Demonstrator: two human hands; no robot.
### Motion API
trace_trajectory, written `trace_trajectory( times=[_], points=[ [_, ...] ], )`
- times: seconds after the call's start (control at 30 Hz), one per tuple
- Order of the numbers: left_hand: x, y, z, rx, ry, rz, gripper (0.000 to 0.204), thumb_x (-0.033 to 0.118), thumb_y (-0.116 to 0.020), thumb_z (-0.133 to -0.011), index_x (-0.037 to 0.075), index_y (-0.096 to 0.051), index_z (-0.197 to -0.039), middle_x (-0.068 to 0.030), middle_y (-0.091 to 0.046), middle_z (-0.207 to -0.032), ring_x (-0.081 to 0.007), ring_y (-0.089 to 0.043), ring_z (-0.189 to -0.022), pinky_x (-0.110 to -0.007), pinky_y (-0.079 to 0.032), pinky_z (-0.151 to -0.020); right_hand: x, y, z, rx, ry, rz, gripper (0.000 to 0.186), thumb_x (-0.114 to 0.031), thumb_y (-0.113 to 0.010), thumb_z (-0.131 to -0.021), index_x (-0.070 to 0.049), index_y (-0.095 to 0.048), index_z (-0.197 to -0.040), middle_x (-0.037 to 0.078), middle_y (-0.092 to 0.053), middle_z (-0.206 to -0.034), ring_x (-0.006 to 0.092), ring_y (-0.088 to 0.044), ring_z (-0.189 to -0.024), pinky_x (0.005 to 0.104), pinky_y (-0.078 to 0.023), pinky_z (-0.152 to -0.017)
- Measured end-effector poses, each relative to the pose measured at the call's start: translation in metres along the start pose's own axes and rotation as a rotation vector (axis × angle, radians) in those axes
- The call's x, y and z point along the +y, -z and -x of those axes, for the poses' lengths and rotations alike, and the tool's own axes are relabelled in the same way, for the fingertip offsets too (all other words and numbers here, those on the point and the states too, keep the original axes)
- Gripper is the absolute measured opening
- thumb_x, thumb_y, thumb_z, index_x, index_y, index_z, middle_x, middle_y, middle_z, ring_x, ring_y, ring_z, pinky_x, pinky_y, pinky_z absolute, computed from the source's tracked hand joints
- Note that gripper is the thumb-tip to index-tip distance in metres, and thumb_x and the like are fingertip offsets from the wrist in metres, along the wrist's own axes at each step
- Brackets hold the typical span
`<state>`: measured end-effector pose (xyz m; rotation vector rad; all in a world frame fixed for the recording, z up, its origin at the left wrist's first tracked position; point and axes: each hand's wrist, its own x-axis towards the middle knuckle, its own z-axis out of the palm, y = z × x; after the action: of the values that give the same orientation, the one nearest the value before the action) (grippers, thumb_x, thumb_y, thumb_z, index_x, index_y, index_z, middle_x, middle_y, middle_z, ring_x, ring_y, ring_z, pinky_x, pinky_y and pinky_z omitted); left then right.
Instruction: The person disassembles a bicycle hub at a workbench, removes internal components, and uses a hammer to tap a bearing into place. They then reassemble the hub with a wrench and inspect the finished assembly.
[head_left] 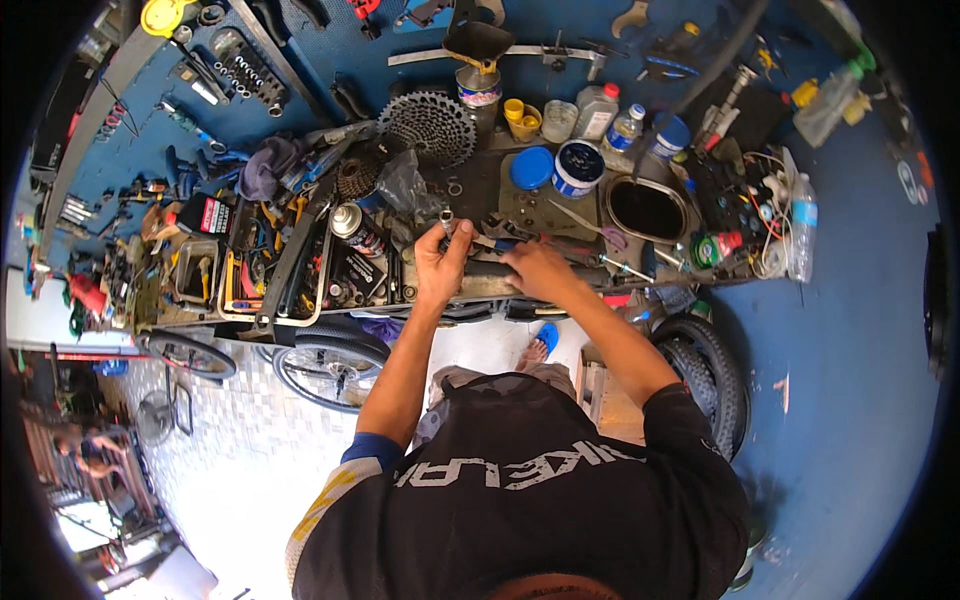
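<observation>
My left hand (441, 268) is closed above the front edge of the workbench, thumb pointing up. A small silver metal part (447, 216) with a round, socket-like end sticks up from its fingers. Close on its right, my right hand (541, 271) reaches low over the bench with bent fingers. Its fingertips are beside a tool with a dark blue handle (499, 243); whatever they grip is hidden. Behind my hands lie a clear plastic bag (401, 181) and a large bicycle cassette (427, 130). A spray can (356, 229) lies tilted to the left.
An open tub of dark grease (579, 168), its blue lid (532, 168) and an oval pan of dark liquid (648, 209) occupy the bench's right half. A tool tray (272, 313) stands left. Bicycle tyres (709, 376) lean below right; a wheel (331, 366) is below left.
</observation>
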<state>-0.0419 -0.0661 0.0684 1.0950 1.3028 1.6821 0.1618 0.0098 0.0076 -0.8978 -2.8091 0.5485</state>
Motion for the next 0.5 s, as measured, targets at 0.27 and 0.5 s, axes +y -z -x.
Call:
trace_trajectory(
  times=[0.27,0.5],
  points=[
    [0.004,-0.007,-0.030,0.142,0.012,0.022,0.027,0.024,-0.070,-0.106,0.001,-0.072,-0.090,0.0033,-0.061,-0.071,-0.0035,-0.050,-0.061,-0.022,-0.037,-0.055,0.010,-0.021,-0.022,-0.052,0.155,0.224,0.053,-0.026,-0.078,-0.081,-0.002,-0.063,-0.126,0.015,-0.068,-0.115,0.0342,-0.069,-0.108,0.0480,-0.055,-0.093],
    [-0.002,0.033,-0.047,0.138,0.016,0.003,0.027,0.026,-0.070,-0.106,0.003,-0.073,-0.092,0.0026,-0.064,-0.073,-0.0039,-0.054,-0.066,-0.021,-0.039,-0.057,-0.016,0.028,-0.017,-0.196,-0.139,0.011,0.054,-0.026,-0.071,-0.087,-0.005,-0.056,-0.134,0.019,-0.065,-0.131,0.0415,-0.071,-0.108,0.0529,-0.057,-0.089]
  ],
)
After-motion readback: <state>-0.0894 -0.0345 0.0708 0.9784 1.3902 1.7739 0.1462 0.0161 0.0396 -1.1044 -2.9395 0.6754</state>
